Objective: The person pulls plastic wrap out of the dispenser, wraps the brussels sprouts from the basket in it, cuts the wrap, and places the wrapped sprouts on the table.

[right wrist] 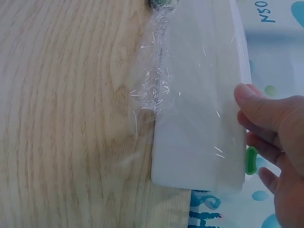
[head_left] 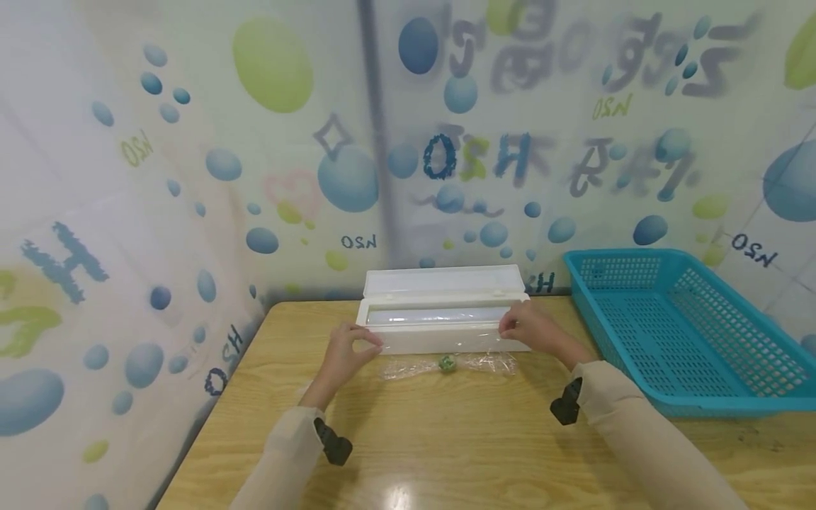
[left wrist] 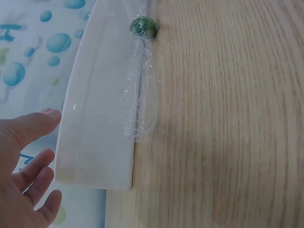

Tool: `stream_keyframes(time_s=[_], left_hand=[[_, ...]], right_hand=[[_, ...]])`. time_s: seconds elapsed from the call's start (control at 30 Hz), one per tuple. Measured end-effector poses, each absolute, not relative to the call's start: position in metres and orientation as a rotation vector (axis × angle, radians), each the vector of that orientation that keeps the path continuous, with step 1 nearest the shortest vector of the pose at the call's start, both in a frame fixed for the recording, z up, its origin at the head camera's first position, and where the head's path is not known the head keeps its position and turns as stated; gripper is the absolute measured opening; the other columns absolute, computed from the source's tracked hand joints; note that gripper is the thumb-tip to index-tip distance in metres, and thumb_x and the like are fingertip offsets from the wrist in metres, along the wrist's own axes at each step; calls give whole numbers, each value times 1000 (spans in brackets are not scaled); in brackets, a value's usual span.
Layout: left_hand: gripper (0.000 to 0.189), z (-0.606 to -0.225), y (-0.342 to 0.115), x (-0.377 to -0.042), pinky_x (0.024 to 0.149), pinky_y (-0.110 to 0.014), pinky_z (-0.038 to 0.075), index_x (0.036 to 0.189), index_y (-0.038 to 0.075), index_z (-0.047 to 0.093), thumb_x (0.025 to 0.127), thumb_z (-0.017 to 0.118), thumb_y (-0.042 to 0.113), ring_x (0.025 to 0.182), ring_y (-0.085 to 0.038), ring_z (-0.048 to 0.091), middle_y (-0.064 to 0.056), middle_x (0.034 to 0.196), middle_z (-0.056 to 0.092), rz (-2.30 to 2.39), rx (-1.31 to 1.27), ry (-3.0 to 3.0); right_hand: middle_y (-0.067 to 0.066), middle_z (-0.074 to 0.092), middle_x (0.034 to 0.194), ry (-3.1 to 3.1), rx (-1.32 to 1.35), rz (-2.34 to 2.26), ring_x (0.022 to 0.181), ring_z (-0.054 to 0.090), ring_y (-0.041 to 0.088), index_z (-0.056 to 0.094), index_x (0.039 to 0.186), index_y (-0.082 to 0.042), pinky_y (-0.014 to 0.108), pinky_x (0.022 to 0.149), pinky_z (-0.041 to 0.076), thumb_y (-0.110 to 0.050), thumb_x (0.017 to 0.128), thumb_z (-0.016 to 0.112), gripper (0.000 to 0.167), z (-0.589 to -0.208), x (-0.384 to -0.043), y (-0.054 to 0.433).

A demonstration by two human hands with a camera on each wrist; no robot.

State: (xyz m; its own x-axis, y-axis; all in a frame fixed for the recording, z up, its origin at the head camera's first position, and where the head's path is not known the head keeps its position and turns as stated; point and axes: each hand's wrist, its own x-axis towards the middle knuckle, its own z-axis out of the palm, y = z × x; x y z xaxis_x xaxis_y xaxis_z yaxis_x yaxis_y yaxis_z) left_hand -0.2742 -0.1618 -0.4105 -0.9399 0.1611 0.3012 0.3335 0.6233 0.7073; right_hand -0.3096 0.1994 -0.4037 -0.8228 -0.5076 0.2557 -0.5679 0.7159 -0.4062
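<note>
A long white cling film box [head_left: 421,340] stands near the table's back edge, its lid [head_left: 446,280] raised and a roll [head_left: 440,316] inside. My left hand [head_left: 341,358] is at the box's front left corner, its thumb and index finger together at the film's edge. At the right end my right hand [head_left: 538,329] pinches the clear cling film [right wrist: 218,114], which lies over the box's front. Before the box, a small green ball [head_left: 448,363] sits in crumpled film [left wrist: 140,99] with gathered ends. The left index fingertip is mostly hidden behind the thumb [left wrist: 42,124].
A turquoise plastic basket [head_left: 701,405] stands on the right of the wooden table [head_left: 414,432]. Curtain-like sheeting [head_left: 306,212] printed with bubbles and letters hangs right behind the table and along its sides. Dark wrist cameras [head_left: 334,445] sit on both sleeves.
</note>
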Motion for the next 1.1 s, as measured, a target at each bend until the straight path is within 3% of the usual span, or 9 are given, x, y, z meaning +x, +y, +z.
stream_keyframes(time_s=[0.23, 0.43, 0.6, 0.73, 0.87, 1.1], left_hand=[[9, -413, -164, -271, 81, -47, 41, 77, 8, 70, 74, 73, 0, 89, -27, 50, -5, 88, 59, -1204, -532, -2624], [9, -413, -165, -268, 82, -50, 42, 77, 9, 70, 75, 72, 1, 91, -27, 51, -4, 91, 59, -1236, -538, -2653], [5, -413, -166, -266, 83, -50, 42, 78, 8, 70, 76, 72, 4, 91, -24, 52, -3, 92, 59, -1251, -536, -2668], [5, -414, -167, -266, 84, -49, 42, 79, 8, 70, 76, 72, 5, 91, -22, 52, -2, 92, 60, -1260, -530, -2687], [6, -414, -168, -265, 85, -51, 41, 79, 9, 70, 76, 72, 4, 94, -23, 53, -3, 94, 60, -1284, -513, -2695], [6, -413, -169, -264, 86, -52, 40, 83, 6, 69, 77, 72, 5, 96, -25, 53, -4, 96, 61, -1348, -509, -2702]], right_hand=[[-4, 62, 73, -2762, 779, 657, 76, 55, 19, 68, 73, -12, 41, 73, 43, -5, 75, 73, 8, -406, -302, 197], [-1, 53, 74, -2667, 687, 646, 73, 50, 20, 62, 72, -12, 38, 66, 40, -2, 69, 75, 17, -417, -304, 196], [0, 49, 77, -2624, 688, 709, 77, 54, 21, 57, 74, -12, 38, 69, 48, 2, 70, 75, 24, -420, -310, 200], [-1, 51, 76, -2626, 727, 768, 78, 55, 20, 57, 74, -12, 39, 71, 49, 2, 70, 75, 23, -418, -310, 205], [-3, 53, 73, -2587, 775, 723, 71, 54, 17, 61, 71, -11, 34, 65, 47, 2, 70, 76, 20, -417, -308, 204], [-4, 57, 75, -2578, 750, 528, 73, 48, 18, 71, 71, -16, 35, 64, 39, -8, 67, 80, 12, -418, -304, 196]])
